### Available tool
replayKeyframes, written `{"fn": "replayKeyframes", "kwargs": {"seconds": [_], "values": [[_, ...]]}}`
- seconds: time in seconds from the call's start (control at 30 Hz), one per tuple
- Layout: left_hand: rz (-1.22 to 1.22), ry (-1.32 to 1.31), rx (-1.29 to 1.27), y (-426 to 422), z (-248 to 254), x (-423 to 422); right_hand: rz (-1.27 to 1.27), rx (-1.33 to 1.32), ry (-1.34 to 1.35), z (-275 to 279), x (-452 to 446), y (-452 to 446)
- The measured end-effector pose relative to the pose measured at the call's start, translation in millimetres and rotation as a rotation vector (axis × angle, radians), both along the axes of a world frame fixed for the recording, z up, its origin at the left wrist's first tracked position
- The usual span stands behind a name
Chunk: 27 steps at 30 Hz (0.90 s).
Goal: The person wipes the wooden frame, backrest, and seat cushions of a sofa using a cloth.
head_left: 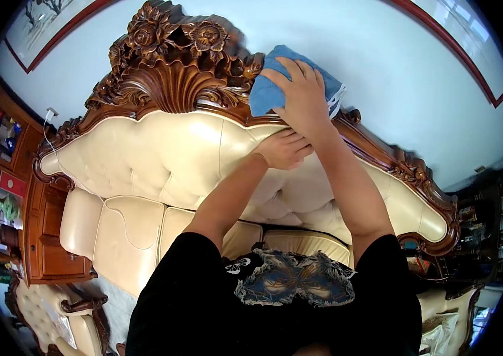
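Note:
My right hand [306,98] presses a folded blue cloth [267,95] against the carved top rail of a sofa, fingers spread over it. White strands or an edging [338,99] stick out at the cloth's right side. Just below, my left hand [287,149] rests on the cream tufted backrest [186,145], its fingers curled in. Nothing shows in that hand. Left of the cloth rises the dark wooden carving [171,65], with flowers and a fanned shell. The cloth and right hand cover part of the rail.
Cream seat cushions [127,228] lie below the backrest. A white cable [106,204] runs from a wall plug [51,113] across the sofa's left end. Framed pictures hang above. A wooden cabinet [56,231] stands left, dark shelves [488,219] right, and an armchair [41,308] lower left.

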State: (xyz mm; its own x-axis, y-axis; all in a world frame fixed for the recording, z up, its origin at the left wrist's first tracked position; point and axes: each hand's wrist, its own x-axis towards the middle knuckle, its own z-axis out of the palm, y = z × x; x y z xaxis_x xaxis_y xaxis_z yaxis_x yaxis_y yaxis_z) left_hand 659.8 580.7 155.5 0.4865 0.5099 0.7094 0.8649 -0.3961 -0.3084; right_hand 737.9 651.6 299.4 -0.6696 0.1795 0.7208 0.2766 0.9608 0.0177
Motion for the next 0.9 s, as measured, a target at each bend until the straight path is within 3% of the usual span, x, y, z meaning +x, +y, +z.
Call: {"fn": "replayKeyframes", "kwargs": {"seconds": [0.07,0.3,0.9], "values": [[0.021,0.003,0.007,1,-2,0,0.045,-0.120,-0.037,7,-7,3],[-0.056,-0.050,-0.010,2,-6,-2,0.042,-0.080,0.027,-1,-11,3],[0.011,-0.021,-0.087,4,-21,-6,0.157,-0.181,0.120,-9,11,-5]]}}
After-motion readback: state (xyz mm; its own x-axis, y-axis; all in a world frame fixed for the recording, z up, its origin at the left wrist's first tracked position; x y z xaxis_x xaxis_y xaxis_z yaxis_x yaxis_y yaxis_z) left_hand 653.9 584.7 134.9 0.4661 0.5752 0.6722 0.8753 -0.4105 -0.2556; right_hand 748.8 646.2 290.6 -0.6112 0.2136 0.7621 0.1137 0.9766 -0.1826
